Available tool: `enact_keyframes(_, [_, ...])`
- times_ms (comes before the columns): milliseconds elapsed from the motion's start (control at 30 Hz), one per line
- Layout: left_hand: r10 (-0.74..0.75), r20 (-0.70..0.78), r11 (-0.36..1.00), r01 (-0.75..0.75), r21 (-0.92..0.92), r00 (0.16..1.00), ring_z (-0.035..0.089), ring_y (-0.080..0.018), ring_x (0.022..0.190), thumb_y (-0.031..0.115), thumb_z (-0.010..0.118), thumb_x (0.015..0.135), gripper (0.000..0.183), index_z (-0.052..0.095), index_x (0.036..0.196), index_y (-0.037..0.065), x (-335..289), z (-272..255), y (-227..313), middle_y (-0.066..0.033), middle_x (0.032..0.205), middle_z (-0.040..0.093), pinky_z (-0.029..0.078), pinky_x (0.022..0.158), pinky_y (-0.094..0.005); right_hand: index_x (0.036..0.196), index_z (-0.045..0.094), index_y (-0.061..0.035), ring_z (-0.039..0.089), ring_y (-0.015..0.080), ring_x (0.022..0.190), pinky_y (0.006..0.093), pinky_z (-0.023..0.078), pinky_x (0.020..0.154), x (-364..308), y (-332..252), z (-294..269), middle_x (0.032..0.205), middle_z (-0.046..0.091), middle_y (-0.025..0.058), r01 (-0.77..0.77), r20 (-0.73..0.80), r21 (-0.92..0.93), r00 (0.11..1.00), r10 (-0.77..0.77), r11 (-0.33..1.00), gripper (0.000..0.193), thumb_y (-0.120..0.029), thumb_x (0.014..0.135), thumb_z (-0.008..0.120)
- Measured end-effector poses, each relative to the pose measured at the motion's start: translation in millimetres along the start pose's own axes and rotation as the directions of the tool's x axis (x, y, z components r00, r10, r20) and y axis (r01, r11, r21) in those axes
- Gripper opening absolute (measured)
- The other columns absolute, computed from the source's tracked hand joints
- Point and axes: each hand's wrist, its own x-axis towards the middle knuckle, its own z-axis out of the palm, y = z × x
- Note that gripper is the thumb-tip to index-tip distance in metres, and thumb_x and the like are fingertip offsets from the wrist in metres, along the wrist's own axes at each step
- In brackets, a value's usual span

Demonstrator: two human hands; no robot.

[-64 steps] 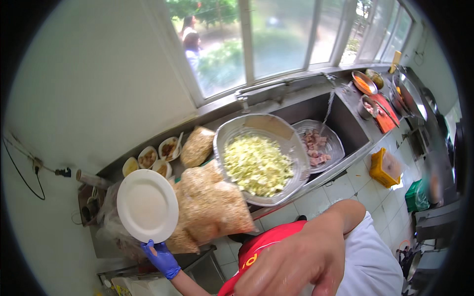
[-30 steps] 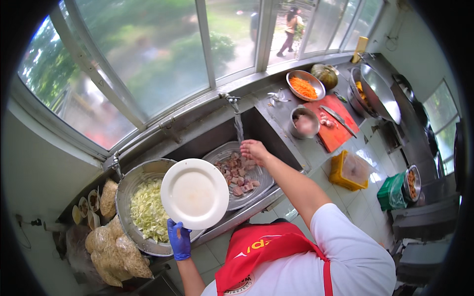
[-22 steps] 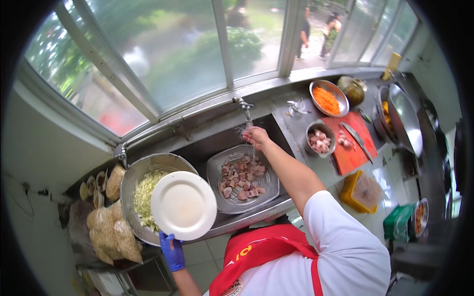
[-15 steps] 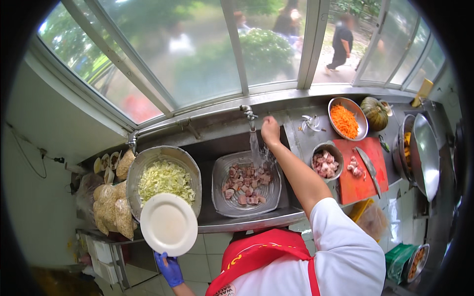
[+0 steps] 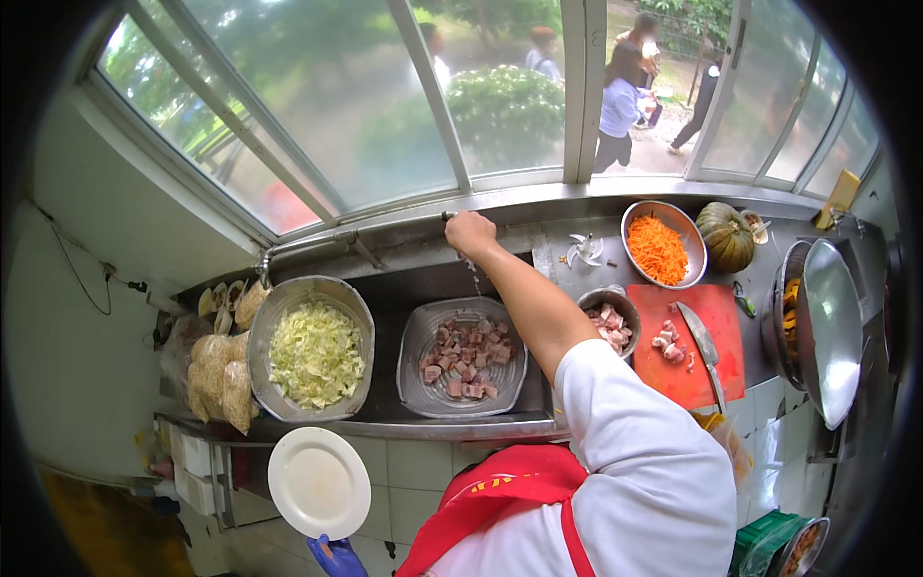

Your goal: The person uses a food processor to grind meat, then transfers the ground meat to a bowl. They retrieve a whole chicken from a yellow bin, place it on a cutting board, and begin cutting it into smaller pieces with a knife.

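Note:
My left hand (image 5: pixel 336 557), in a blue-purple glove, grips the lower rim of a round white plate (image 5: pixel 319 483) held in front of the sink's edge. Bare and closed, my right hand (image 5: pixel 471 235) covers the tap (image 5: pixel 449 216) at the back of the sink; its handle is hidden beneath my fingers. A little water falls under that hand. Below, in the sink, a squarish metal pan (image 5: pixel 411 389) holds cubed raw meat (image 5: pixel 468 348). Shredded cabbage (image 5: pixel 315 356) fills much of the large metal basin (image 5: pixel 258 370) to the left.
Rightward lie a bowl of meat (image 5: pixel 612 327), a red cutting board (image 5: pixel 663 375) with a knife (image 5: pixel 700 334), a bowl of shredded carrot (image 5: pixel 658 248), a pumpkin (image 5: pixel 725 237), a metal blade piece (image 5: pixel 584 251) and a large wok (image 5: pixel 829 327). Filled bags (image 5: pixel 216 370) sit at left.
My right hand has moved left onto the tap, and the running stream has thinned to a trickle. The plate in my left hand has dropped lower, away from the basin.

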Motion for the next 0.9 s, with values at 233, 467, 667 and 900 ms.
enact_keyframes(233, [0.037,-0.007,0.996,-0.037,-0.085,0.999,0.055,-0.025,0.117,0.016,0.061,0.1,0.046,0.051,0.143,0.003,-8.7,-27.6,-15.6,-0.0146,0.14,0.057,0.045,0.101,-0.0393,0.115,0.075,-0.0049,0.069,0.0404,0.11,0.0491,0.054,0.096,-122.8,-40.3,3.9,0.118,0.073,0.0219,0.282,0.118,0.038,0.951,-0.284,0.959,0.038,-0.035,0.101,0.056])
enact_keyframes(467, [0.249,0.2,0.956,-0.274,0.107,0.948,0.056,-0.0334,0.117,0.016,0.059,0.102,0.035,0.059,0.135,0.003,37.0,-39.4,-58.8,-0.0209,0.136,0.058,0.045,0.103,-0.0424,0.129,0.073,-0.01,0.062,0.0401,0.126,0.0492,0.047,0.107,-268.1,49.9,83.1,0.133,0.068,0.0197,0.169,0.703,0.25,0.645,-0.299,0.953,0.042,-0.034,0.099,0.059])
enact_keyframes(667, [0.012,0.406,0.999,0.01,-0.051,0.914,0.056,-0.0223,0.123,0.016,0.057,0.101,0.034,0.052,0.133,0.007,93.1,-42.5,-106.1,-0.009,0.136,0.056,0.05,0.102,-0.0411,0.11,0.073,-0.0008,0.069,0.0264,0.095,0.039,0.05,0.099,-387.4,43.6,-25.6,0.101,0.073,0.0107,0.122,0.375,0.632,0.816,-0.44,0.765,0.025,-0.023,0.102,0.065])
enact_keyframes(900, [0.003,0.508,0.998,0.029,-0.055,0.862,0.059,-0.0219,0.122,0.014,0.056,0.1,0.035,0.052,0.135,0.009,83.8,7.1,-106.3,-0.0089,0.135,0.057,0.051,0.101,-0.0412,0.113,0.073,0.003,0.063,0.0204,0.087,0.0349,0.049,0.081,-487.8,-19.1,-205.6,0.092,0.067,0.0101,-0.134,-0.019,0.988,0.367,-0.93,-0.073,0.029,-0.022,0.099,0.073])
